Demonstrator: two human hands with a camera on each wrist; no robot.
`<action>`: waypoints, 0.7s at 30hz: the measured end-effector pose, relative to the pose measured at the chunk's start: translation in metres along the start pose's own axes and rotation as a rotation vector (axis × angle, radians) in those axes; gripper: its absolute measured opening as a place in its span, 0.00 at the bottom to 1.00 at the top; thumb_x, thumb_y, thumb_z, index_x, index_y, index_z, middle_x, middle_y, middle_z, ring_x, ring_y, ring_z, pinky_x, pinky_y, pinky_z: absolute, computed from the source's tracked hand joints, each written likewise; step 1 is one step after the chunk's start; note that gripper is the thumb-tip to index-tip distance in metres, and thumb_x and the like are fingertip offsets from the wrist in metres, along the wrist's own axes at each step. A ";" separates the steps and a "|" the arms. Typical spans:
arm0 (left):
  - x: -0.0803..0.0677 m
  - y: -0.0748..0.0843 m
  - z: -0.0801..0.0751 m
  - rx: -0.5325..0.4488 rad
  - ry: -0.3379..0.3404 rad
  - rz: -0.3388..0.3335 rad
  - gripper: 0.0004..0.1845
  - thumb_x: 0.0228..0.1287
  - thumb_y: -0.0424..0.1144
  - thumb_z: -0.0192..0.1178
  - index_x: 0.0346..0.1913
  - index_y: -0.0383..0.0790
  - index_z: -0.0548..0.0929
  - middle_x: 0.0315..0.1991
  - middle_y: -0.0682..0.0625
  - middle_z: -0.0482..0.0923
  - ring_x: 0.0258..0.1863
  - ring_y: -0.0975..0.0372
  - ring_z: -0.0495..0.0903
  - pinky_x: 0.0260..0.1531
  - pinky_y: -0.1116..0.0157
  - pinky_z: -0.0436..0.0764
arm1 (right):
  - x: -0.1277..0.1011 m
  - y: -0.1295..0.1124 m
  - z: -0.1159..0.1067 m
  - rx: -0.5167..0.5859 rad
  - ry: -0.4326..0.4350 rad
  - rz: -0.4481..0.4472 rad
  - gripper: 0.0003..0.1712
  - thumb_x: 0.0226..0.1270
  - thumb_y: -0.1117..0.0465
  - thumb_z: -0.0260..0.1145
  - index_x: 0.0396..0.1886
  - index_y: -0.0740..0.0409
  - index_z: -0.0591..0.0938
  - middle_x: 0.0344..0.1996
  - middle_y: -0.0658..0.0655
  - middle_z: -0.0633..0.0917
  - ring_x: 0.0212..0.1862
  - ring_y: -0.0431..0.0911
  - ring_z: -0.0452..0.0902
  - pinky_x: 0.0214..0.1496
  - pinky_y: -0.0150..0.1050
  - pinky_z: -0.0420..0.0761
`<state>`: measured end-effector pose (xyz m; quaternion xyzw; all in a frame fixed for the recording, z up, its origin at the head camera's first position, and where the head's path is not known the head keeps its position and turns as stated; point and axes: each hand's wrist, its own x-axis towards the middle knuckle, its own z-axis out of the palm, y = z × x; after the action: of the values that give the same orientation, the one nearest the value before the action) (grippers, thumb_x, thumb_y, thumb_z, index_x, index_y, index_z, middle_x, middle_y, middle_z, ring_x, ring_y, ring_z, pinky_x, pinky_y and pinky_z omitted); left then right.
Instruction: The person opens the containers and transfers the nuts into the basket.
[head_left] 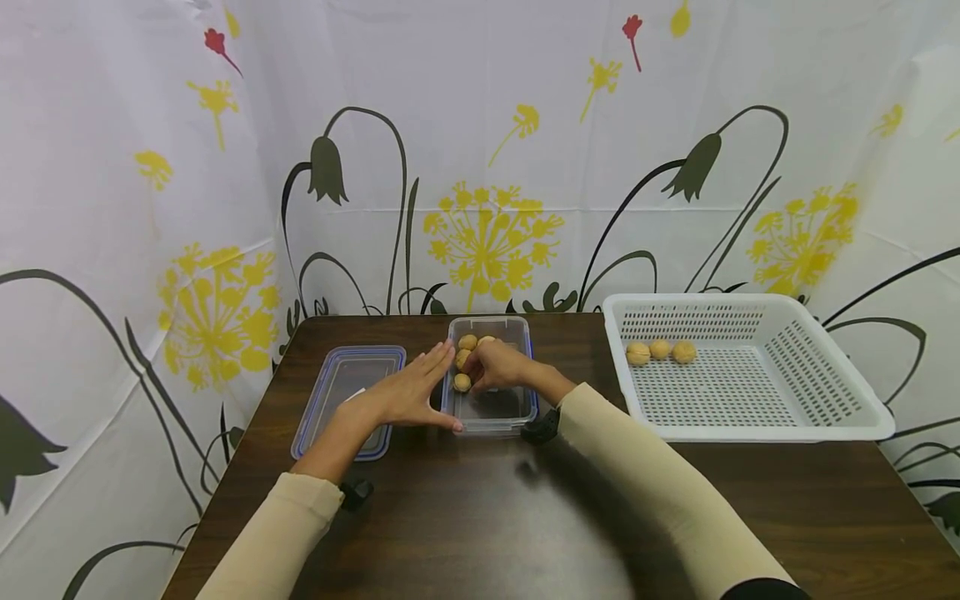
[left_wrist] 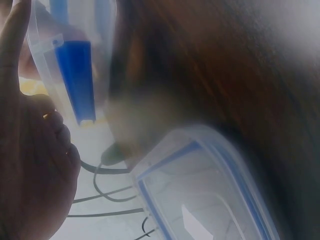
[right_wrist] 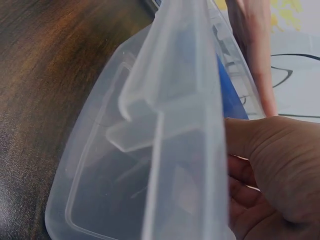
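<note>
Sleeves in pale beige fill the bottom of my head view, both forearms reaching over the dark table [head_left: 465, 517] toward the clear box [head_left: 491, 379]. My left hand [head_left: 408, 393] lies flat with straight fingers against the box's left wall, steadying it and gripping nothing. My right hand [head_left: 498, 364] is down inside the box with its fingers curled among the walnuts [head_left: 465, 358]; it seems to be closing on one, though I cannot tell for certain that a nut is pinched, since the fingers hide it.

I judge the step in hand to be picking a walnut out of the box. Three walnuts [head_left: 660, 352] already lie in the white basket [head_left: 750, 425] to the right, well apart from the box. The next move calls for a firm pinch, a lift clear of the box rim, then a carry rightward over the basket wall.

The box sits at the table's middle, its long axis running away from me. Its blue-edged lid [head_left: 345, 396] lies flat just beside it on the left, pointing the same way.
</note>
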<state>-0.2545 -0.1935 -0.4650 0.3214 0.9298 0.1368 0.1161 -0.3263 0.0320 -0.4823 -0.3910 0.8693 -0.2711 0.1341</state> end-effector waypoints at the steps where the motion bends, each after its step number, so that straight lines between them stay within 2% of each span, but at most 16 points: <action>1: 0.000 0.000 0.000 0.001 0.001 0.000 0.71 0.59 0.70 0.71 0.85 0.29 0.42 0.87 0.36 0.35 0.86 0.45 0.40 0.83 0.44 0.47 | 0.000 0.000 0.001 0.005 -0.001 -0.001 0.17 0.54 0.69 0.84 0.44 0.65 0.91 0.38 0.56 0.94 0.40 0.42 0.91 0.43 0.28 0.86; 12: -0.001 0.000 0.000 -0.006 0.005 0.000 0.70 0.58 0.71 0.72 0.85 0.29 0.44 0.87 0.36 0.36 0.86 0.45 0.41 0.83 0.43 0.48 | 0.003 0.002 0.009 0.041 -0.024 -0.041 0.17 0.53 0.68 0.85 0.43 0.65 0.91 0.35 0.56 0.93 0.35 0.38 0.87 0.40 0.27 0.85; 21: -0.001 0.001 -0.001 -0.009 0.005 -0.006 0.70 0.59 0.70 0.72 0.85 0.29 0.43 0.87 0.35 0.36 0.86 0.45 0.41 0.83 0.43 0.48 | 0.001 0.000 0.009 0.017 -0.039 -0.072 0.15 0.55 0.67 0.85 0.42 0.64 0.91 0.34 0.56 0.93 0.33 0.36 0.85 0.38 0.25 0.83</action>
<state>-0.2536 -0.1939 -0.4638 0.3179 0.9303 0.1416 0.1154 -0.3233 0.0276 -0.4893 -0.4263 0.8495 -0.2755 0.1442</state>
